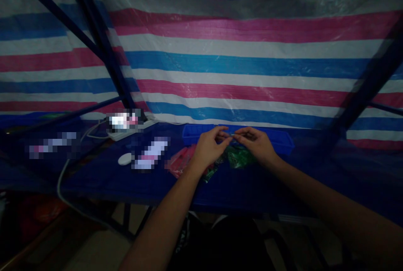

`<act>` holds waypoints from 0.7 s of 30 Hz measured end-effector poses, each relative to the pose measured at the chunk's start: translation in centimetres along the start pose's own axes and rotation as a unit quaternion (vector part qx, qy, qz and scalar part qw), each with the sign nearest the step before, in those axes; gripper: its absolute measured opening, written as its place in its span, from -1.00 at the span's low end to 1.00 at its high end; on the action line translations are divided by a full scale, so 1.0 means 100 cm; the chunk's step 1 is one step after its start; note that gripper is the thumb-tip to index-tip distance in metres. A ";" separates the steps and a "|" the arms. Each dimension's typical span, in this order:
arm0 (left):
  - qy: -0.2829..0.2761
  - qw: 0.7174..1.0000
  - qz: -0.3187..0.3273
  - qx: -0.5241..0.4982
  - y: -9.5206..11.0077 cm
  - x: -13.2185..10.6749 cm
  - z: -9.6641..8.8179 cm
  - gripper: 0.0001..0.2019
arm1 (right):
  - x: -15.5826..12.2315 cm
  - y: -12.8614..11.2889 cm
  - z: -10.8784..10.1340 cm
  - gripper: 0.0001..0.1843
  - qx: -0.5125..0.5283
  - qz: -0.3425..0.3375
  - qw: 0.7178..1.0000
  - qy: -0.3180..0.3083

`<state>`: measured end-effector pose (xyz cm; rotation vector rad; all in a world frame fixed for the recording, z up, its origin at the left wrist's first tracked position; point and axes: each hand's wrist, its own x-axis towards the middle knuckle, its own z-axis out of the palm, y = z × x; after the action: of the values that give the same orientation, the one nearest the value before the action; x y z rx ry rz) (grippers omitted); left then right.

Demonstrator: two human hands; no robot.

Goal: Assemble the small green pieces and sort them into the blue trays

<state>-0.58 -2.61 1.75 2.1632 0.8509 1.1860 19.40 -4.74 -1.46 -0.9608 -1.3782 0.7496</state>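
My left hand (210, 147) and my right hand (256, 143) meet above the table, thumbs and fingers pinched close together. Something small and thin lies between the fingertips, too dim to make out. Below the right hand is a clear bag with green contents (241, 157). A bag of red pieces (181, 161) rests to the left, partly behind my left wrist. Another dark, greenish bag (210, 172) shows beneath the left hand. Just beyond both hands stands a blue plastic tray (280, 140), its middle hidden by the fingers.
On the blue table (299, 183), a round white disc (126, 159) lies left of the bags, beside a blurred-out flat object (151, 153). Farther back is a white power strip (132, 130) with cables. Dark metal posts (108, 61) and a striped sheet (236, 65) bound the far side.
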 end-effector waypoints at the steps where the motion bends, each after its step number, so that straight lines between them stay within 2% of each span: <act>1: 0.000 1.000 -0.003 -0.007 -0.002 0.000 0.001 -0.67 | 0.001 0.002 -0.001 -0.65 0.017 0.009 1.000 -0.006; 8: -0.001 1.000 0.001 -0.029 -0.006 0.001 0.003 -0.64 | -0.001 0.000 0.006 -0.60 0.050 0.007 0.998 -0.027; 17: 0.000 0.998 -0.020 -0.055 -0.005 0.001 0.002 -0.67 | 0.000 -0.001 0.005 -0.56 0.066 0.021 0.997 0.017; 21: 0.017 0.997 -0.015 -0.068 -0.006 0.002 0.002 -0.69 | -0.001 -0.003 0.006 -0.56 0.087 0.046 0.995 -0.014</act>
<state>-0.51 -2.05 1.38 2.0200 0.7913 1.2324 18.79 -4.90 -1.27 -0.8839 -1.2762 0.9389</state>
